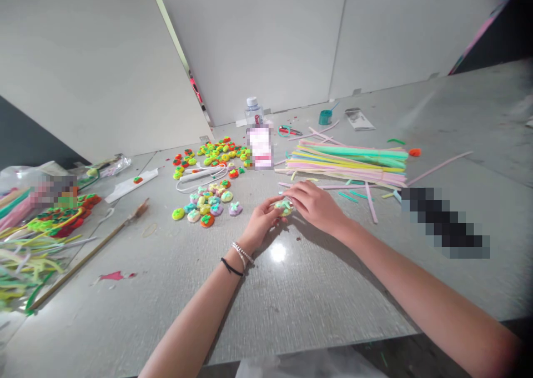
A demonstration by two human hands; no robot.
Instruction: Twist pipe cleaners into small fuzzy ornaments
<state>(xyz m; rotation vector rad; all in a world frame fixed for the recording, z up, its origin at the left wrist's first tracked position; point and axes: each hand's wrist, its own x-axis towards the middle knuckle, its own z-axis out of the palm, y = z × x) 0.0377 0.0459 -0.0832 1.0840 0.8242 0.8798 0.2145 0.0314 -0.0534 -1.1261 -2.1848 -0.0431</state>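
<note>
Near the middle of the grey table (pixel 316 289), my left hand (pixel 262 222) is closed around a small pale green and yellow fuzzy piece (pixel 283 206). My right hand (pixel 310 203) meets it from the other side, its fingers bent over the top of the same piece. To the left lies a group of small round fuzzy pieces (pixel 204 208) in pastel colours, some orange. Behind them is a larger group of yellow-green and orange ones (pixel 225 151). A bundle of coloured fuzzy stems (pixel 350 164) lies beyond my right hand.
A clear bottle (pixel 254 111), a teal pot (pixel 325 117) and red pliers (pixel 290 130) stand or lie at the back. A white cable (pixel 200 175) is left of centre. A wooden stick (pixel 87 258) and loose strips (pixel 25 267) lie far left.
</note>
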